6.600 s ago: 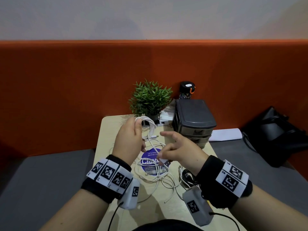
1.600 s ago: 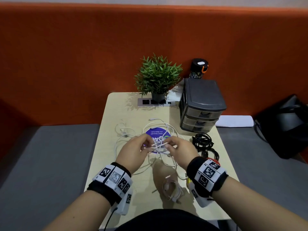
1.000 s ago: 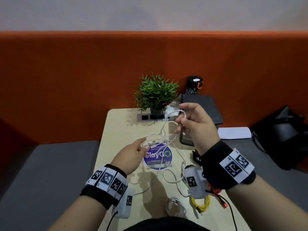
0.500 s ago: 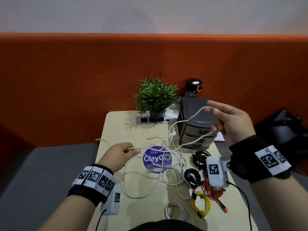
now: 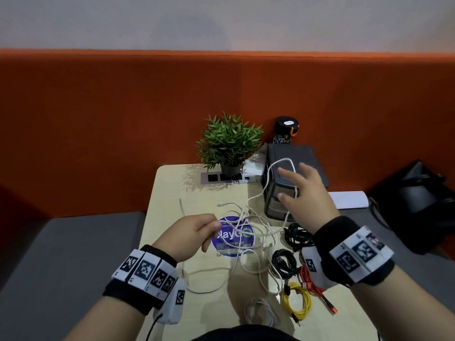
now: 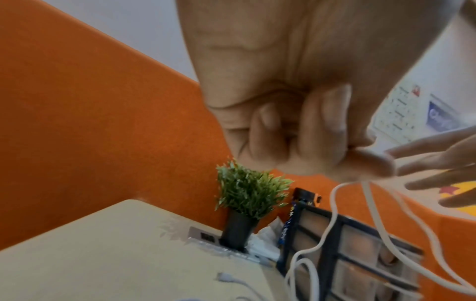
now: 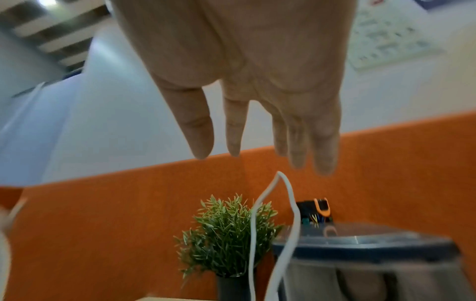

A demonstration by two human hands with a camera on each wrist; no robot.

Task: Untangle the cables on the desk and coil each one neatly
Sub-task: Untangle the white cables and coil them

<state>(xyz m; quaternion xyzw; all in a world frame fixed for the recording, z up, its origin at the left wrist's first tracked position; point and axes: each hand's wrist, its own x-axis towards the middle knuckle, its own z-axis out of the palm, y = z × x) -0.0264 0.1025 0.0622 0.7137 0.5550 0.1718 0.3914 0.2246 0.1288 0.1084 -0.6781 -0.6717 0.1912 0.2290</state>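
A tangle of white cables (image 5: 256, 232) lies on the desk (image 5: 170, 193) over a purple round sticker. My left hand (image 5: 214, 227) is raised above the sticker and pinches one white strand between thumb and forefinger (image 6: 360, 154), the other fingers curled. My right hand (image 5: 288, 183) hovers in front of the grey drawer unit with its fingers (image 7: 201, 138) straight and spread. A loop of white cable (image 7: 280, 183) stands just under those fingertips, and no finger curls round it. Coiled black (image 5: 283, 262), red (image 5: 307, 279), yellow (image 5: 298, 301) and pale (image 5: 258, 313) cables lie near the front right.
A potted plant (image 5: 229, 141), a socket strip (image 5: 226, 178), a grey drawer unit (image 5: 298, 156) and a black bottle (image 5: 285, 130) stand along the back by the orange partition. A black bag (image 5: 418, 200) and a white sheet (image 5: 349, 199) lie off the desk's right side.
My right hand has moved left towards the drawer unit and opened, letting go of the white loop it held up. My left hand still pinches its strand, now nearer the sticker.
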